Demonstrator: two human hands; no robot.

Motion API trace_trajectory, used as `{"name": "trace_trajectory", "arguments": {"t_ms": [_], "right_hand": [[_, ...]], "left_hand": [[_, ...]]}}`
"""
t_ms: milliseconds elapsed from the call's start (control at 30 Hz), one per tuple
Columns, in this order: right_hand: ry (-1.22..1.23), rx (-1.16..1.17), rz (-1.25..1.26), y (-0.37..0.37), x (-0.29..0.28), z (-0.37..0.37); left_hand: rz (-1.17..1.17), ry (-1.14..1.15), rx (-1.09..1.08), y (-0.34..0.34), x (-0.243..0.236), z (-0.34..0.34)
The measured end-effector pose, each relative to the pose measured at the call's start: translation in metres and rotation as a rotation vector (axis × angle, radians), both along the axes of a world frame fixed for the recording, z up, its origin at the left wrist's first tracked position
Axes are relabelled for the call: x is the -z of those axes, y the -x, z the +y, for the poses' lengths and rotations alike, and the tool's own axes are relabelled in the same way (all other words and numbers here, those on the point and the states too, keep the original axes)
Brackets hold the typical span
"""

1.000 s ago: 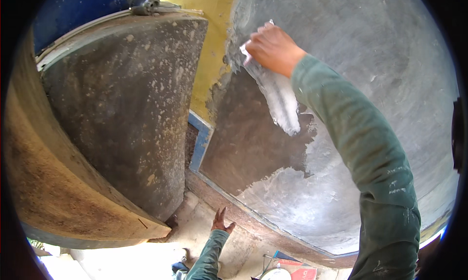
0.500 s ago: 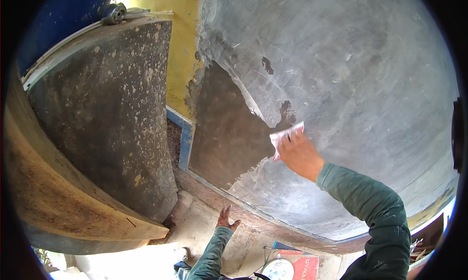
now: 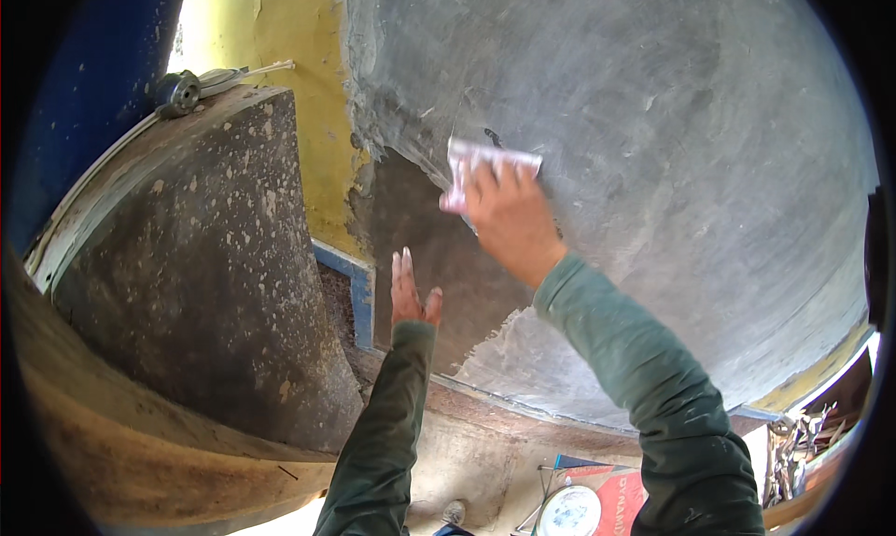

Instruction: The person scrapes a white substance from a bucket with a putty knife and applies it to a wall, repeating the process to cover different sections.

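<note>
**Right hand (image 3: 511, 209) carried up to the edge of the brown patch (image 3: 467, 298)**

Head view. Compared with half a second earlier, we see the right hand shifted from the patch's lower right edge to its upper right edge, against the grey wall (image 3: 672, 144). The left hand (image 3: 407, 298), then low above the floor (image 3: 467, 457), is now raised in front of the patch. We judge that the work is centred on this upper border, while most of the brown area remains uncoated.

Hands. The right hand pinches a flat pink-and-white piece (image 3: 461, 186), its fingers laid over the near face; the piece lies at the wall, just above the brown patch. The left hand holds nothing that we can see: its fingers point upward, with the thumb spread away. We cannot tell whether it touches the wall. Below, we note a white round container (image 3: 569, 513) beside a red package (image 3: 618, 499).
</note>
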State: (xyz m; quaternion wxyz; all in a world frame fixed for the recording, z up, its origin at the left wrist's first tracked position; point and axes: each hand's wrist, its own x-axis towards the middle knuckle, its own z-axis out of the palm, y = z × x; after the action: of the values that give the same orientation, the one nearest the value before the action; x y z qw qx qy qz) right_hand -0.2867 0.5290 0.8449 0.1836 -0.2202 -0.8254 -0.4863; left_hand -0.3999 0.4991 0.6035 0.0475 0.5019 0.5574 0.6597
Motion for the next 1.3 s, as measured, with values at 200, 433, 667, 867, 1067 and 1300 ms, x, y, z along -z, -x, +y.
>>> {"name": "trace_trajectory", "arguments": {"t_ms": [200,433,667,867,1067,1300], "right_hand": [[0.269,0.042,-0.177,-0.028,0.106,-0.023],[0.070,-0.186,0.236,0.017,-0.020,-0.026],[0.069,-0.023,0.075,0.042,0.031,-0.005],[0.316,-0.113,0.056,0.017,0.071,-0.022],[-0.017,-0.244,0.273,0.108,-0.043,0.007],[0.197,-0.109,-0.049,0.071,0.078,-0.007]], "left_hand": [[0.146,-0.032,-0.020,0.050,-0.029,0.017],[0.124,0.033,0.104,0.067,-0.024,0.031],[-0.367,-0.077,0.392,0.084,-0.004,0.040],[-0.621,-0.069,0.431,0.103,0.013,0.034],[-0.812,0.045,0.369,0.070,0.010,0.013],[-0.890,0.162,0.294,0.067,0.037,-0.011]]}}
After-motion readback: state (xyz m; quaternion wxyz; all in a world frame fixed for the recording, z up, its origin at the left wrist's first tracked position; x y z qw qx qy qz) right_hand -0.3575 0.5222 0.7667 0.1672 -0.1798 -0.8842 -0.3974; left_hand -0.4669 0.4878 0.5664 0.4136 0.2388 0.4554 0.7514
